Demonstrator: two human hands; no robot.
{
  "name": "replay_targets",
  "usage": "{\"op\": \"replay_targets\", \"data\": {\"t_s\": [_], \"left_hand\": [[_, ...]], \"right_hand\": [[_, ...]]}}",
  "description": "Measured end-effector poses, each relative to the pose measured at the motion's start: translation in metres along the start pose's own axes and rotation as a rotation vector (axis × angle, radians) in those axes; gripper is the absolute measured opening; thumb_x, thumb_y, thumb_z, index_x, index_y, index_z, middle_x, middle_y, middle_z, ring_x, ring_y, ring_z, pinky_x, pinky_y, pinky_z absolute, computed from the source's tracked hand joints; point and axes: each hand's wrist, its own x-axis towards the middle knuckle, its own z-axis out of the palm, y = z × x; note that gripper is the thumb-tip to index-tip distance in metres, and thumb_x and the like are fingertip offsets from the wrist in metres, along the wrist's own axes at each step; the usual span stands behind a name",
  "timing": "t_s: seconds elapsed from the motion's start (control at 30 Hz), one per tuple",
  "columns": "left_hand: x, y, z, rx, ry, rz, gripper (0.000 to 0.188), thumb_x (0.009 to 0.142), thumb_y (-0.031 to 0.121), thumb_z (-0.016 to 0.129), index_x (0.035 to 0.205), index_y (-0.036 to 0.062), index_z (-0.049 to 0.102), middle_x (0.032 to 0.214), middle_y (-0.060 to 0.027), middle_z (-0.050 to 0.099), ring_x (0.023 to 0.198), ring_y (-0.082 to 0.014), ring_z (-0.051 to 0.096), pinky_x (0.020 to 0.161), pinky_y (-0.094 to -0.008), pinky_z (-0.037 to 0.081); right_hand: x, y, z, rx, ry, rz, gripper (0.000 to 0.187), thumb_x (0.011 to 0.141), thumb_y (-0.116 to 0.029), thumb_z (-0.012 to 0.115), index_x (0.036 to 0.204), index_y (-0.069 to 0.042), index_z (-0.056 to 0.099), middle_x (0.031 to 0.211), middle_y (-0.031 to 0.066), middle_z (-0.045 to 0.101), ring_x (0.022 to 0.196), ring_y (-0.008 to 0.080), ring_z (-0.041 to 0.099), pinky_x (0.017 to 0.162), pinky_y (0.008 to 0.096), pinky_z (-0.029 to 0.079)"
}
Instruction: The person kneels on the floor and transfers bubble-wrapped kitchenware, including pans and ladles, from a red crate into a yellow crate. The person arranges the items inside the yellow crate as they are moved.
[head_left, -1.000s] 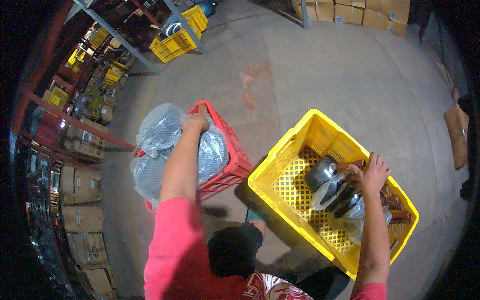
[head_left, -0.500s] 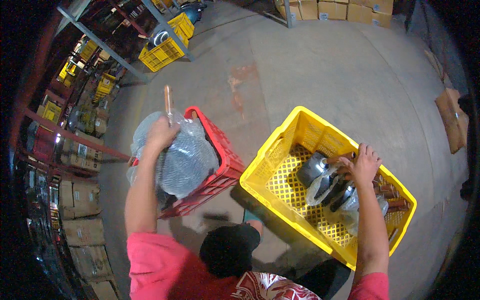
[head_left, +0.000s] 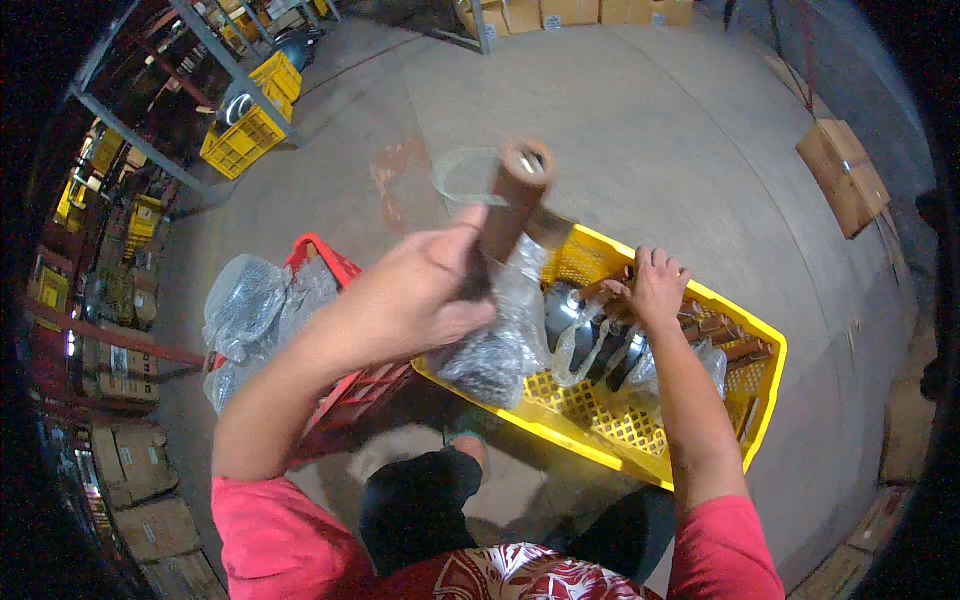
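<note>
Held item: bagged tool point(head_left: 505, 300) with brown wooden handle, raised between the two crates, handle end pointing up toward the camera.
Wrapping: clear plastic bag, crinkled, hanging loose about the dark metal head at the lower end.
Left hand point(head_left: 420, 295): closed around the handle's lower part, over the plastic — thumb and fingers wrapped tight.
Right hand point(head_left: 655, 285): palm down, fingers spread, resting on bagged tools point(head_left: 610, 345) in the yellow crate; not visibly gripping anything.
Handling, as judged: stiff and head-heavy; film likely slippery and easily torn — best gripped on the wooden handle, near the head, not by the loose bag.
Yellow crate point(head_left: 610, 450): perforated plastic, on the floor at right, holding more wrapped metal heads and wooden handles.
Red crate point(head_left: 340, 270): at left, touching the yellow one, filled with bubble wrap point(head_left: 250, 305).
Surroundings: concrete floor point(head_left: 640, 130); cardboard box point(head_left: 840, 175) at far right; shelving point(head_left: 150, 150) with further yellow crates at upper left.
</note>
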Motion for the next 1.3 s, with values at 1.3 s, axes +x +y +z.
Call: {"op": "replay_targets", "data": {"t_s": [1.3], "left_hand": [[0.126, -0.168, 0.328, -0.079, -0.178, -0.482, 0.039, 0.087, 0.012, 0.065, 0.122, -0.0055, 0.059, 0.136, -0.0296, 0.055, 0.122, -0.0408, 0.058, 0.103, -0.0474, 0.048]], "right_hand": [[0.009, -0.037, -0.007, 0.003, -0.132, 0.067, 0.102, 0.067, -0.081, 0.066, 0.139, -0.011, 0.051, 0.124, 0.0137, 0.061, 0.120, 0.0369, 0.056, 0.103, 0.0645, 0.035]]}}
